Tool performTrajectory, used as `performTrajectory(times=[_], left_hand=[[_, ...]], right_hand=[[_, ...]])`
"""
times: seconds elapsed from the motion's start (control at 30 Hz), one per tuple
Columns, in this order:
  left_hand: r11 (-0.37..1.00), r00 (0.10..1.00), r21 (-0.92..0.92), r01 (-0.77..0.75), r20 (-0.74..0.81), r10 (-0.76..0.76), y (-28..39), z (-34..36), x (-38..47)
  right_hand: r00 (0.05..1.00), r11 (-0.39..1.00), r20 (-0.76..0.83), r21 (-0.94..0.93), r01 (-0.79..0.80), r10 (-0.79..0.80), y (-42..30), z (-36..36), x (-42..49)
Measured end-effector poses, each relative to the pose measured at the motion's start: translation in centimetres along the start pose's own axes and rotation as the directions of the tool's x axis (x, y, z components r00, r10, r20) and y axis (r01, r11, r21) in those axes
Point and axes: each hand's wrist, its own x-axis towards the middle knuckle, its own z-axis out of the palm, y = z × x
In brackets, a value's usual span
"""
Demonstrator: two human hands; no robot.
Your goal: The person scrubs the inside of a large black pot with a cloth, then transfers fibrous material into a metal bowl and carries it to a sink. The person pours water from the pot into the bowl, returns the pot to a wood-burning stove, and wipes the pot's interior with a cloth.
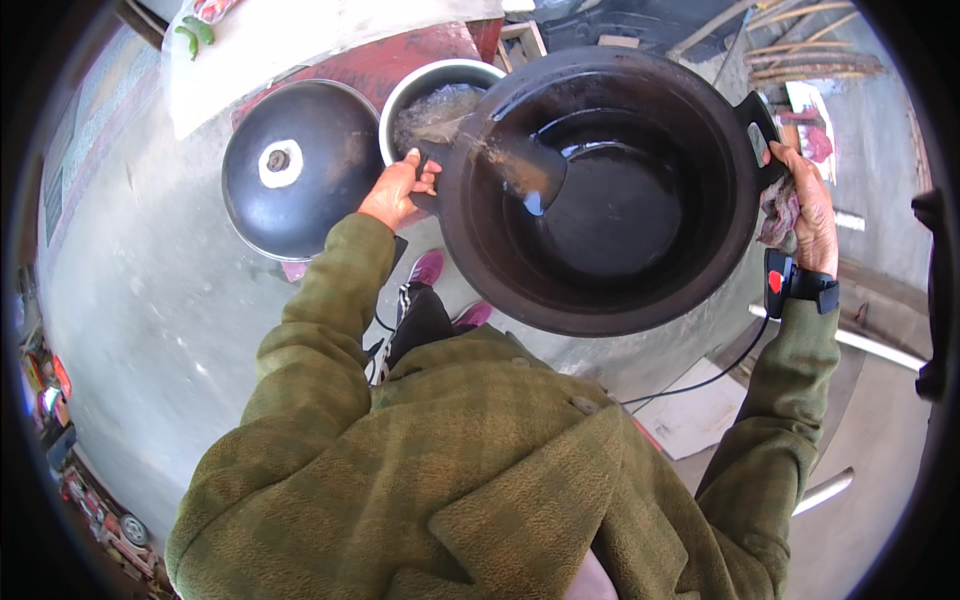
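Between my hands a large dark metal pot [615, 217] is tilted to the left. Brownish water [529, 176] shows at its left inner wall, and clear liquid splashes into a white-rimmed basin [388, 124] behind its left edge. My left hand [405, 184] grips the pot's left handle. My right hand [810, 202] is at the right handle [757, 142], with a crumpled reddish-grey cloth [778, 214] held under the palm. A domed dark lid [319, 180] with a round knob lies left of the basin.
Behind the lid stands a red surface [420, 49] partly covered by a white sheet [247, 60] bearing green peppers [196, 34]. Sticks [814, 60] lie at the upper right. A black cable [697, 386] runs from my right wrist. My shoes are below the pot's left side.
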Motion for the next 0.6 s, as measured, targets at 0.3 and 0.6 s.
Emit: performTrajectory(times=[0.3,0.6], left_hand=[[0.964,0.990,-0.230,0.136,0.081,-0.120,-0.8,1.2,2.5],[0.857,0.937,-0.410,0.313,0.278,-0.210,-2.8,-0.5,5.4]], right_hand=[[0.999,0.999,-0.025,0.036,0.035,-0.035,-0.3,-0.7,-1.4],[0.975,0.987,0.157,0.047,0.155,-0.160,-9.1,5.2,4.0]])
